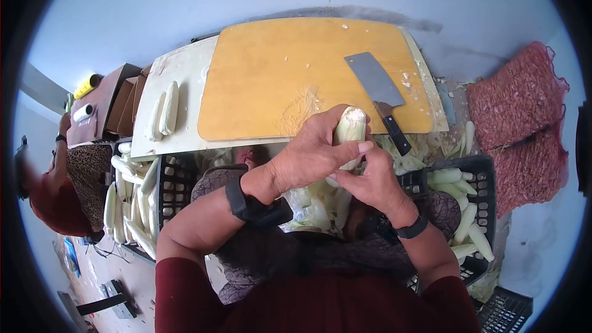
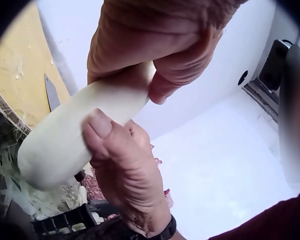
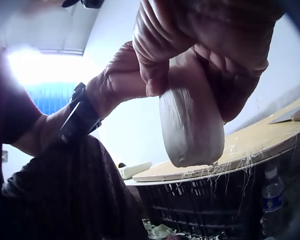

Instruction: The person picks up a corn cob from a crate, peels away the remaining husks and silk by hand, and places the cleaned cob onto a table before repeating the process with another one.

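Note:
Both hands hold one pale ear of corn [image 1: 351, 126], still in smooth husk, above the near edge of the board. Its whitish, blunt end points up and away in the head view. My left hand [image 1: 307, 153] grips its upper part, thumb across the front. Lower down, my right hand [image 1: 377, 180] pinches it with thumb and fingers. In the left wrist view the husk [image 2: 60, 137] looks smooth, with a rounded end. A cleaver [image 1: 377, 83] with a black handle lies on the yellow board [image 1: 259, 74], beyond the hands to the right.
Two pale ears [image 1: 168, 109] lie left of the board. Crates of ears stand at left [image 1: 161, 194] and right [image 1: 491, 176]. Husk scraps [image 1: 404, 161] lie under the board's near edge. Red mesh sacks [image 1: 518, 98] are at right. Another person [image 1: 55, 203] is at far left.

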`<move>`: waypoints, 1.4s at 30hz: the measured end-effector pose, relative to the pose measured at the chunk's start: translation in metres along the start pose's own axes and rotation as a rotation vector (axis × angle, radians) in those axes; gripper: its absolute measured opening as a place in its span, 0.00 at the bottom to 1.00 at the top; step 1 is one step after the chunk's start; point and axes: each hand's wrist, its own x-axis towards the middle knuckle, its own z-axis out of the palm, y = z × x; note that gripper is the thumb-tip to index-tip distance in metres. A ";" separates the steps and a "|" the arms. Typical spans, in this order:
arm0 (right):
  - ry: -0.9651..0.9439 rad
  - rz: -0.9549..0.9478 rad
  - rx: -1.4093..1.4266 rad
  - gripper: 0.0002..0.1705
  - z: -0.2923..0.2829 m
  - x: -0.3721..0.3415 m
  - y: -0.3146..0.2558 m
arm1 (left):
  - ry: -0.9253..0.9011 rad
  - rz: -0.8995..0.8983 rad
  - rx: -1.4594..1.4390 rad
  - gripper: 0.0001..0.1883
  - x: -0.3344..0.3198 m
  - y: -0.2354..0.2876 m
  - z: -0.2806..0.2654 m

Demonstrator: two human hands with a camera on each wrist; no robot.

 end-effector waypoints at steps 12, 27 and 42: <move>-0.209 0.213 0.238 0.34 -0.015 0.001 -0.004 | -0.079 0.195 -0.089 0.18 -0.006 0.014 0.006; -0.177 0.124 0.186 0.33 -0.003 -0.004 0.005 | 0.065 0.190 -0.101 0.15 -0.015 0.014 0.008; -0.227 0.188 -0.098 0.35 0.002 -0.007 0.005 | 0.036 0.178 -0.177 0.06 -0.029 -0.003 0.004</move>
